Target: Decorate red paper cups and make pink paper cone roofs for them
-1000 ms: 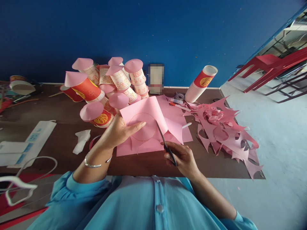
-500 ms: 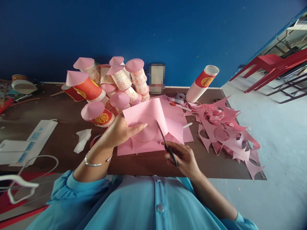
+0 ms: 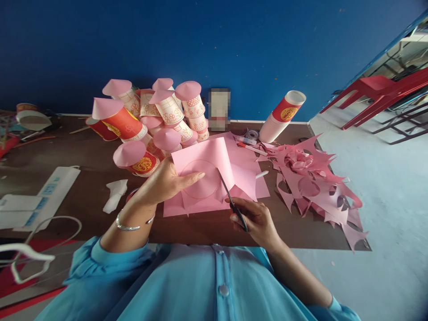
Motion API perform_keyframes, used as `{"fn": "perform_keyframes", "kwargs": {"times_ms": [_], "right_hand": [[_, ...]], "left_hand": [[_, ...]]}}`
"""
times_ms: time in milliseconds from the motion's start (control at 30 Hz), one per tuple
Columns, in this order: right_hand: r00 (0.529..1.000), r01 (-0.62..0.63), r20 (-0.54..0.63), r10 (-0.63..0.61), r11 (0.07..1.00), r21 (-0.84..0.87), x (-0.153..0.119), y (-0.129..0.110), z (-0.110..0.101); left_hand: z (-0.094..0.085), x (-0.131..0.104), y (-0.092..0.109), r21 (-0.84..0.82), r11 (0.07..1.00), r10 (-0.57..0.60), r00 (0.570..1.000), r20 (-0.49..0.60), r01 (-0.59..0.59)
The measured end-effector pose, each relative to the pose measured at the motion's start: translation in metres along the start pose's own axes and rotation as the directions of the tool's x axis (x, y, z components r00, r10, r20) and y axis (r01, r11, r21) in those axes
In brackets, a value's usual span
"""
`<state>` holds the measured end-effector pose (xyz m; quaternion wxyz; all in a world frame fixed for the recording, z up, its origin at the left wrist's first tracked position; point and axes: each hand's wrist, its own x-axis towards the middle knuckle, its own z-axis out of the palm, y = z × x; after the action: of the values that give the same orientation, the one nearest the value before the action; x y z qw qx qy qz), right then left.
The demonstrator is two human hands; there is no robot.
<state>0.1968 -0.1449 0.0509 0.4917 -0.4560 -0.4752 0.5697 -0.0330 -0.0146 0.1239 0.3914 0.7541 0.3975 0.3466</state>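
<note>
My left hand (image 3: 170, 180) grips the left edge of a pink paper sheet (image 3: 200, 154), thumb on top and the other fingers hidden beneath. A circle is drawn on this sheet. In my right hand (image 3: 252, 218) is a pair of scissors (image 3: 230, 198) with dark handles. Their blades meet the sheet at the right side of the circle, where the paper curls up along a cut. More pink paper (image 3: 262, 189) lies underneath on the table. Close behind my left hand stand paper cups with pink cone tops (image 3: 167, 140).
Pink paper scraps (image 3: 310, 178) heap up at the table's right edge. Behind them leans a stack of paper cups (image 3: 281, 118), near a tape roll (image 3: 251, 135) and pens (image 3: 252, 148). Crumpled white paper (image 3: 115, 196) and a white paper strip (image 3: 55, 191) lie left. A red stool (image 3: 374, 89) stands beyond.
The scissor tips have shifted very slightly left along the circle's edge. My left wrist has moved slightly left, its hand still on the sheet. The rest looks the same.
</note>
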Motion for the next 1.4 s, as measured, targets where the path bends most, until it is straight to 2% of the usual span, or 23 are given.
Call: {"fn": "perform_keyframes", "kwargs": {"times_ms": [133,400,733,1000,1200,1400], "right_hand": [[1.0,-0.009,0.011,0.009,1.0,-0.009,0.001,0.0,-0.001],[1.0,-0.025,0.012,0.025,1.0,0.006,-0.001,0.003,-0.003],[0.999,-0.038,0.031,0.039,0.999,-0.022,0.001,0.001,-0.005],[0.996,-0.042,0.071,0.046,0.998,-0.051,0.004,0.0,-0.011],[0.994,-0.09,0.061,0.093,0.995,-0.053,0.005,0.001,-0.012],[0.995,-0.08,0.056,0.084,0.995,-0.066,0.005,-0.003,-0.011]], "left_hand": [[-0.004,0.0,-0.002,0.061,0.998,-0.008,0.997,0.073,0.004],[-0.008,0.001,-0.004,0.121,0.992,0.017,0.996,0.09,-0.028],[-0.012,0.004,-0.002,0.084,0.995,0.048,0.989,0.142,-0.06],[-0.013,0.003,-0.001,0.069,0.997,0.023,0.989,0.148,-0.034],[-0.015,0.005,0.001,0.085,0.996,0.014,0.985,0.174,-0.03],[-0.016,0.007,0.002,0.094,0.995,0.001,0.982,0.189,-0.019]]}}
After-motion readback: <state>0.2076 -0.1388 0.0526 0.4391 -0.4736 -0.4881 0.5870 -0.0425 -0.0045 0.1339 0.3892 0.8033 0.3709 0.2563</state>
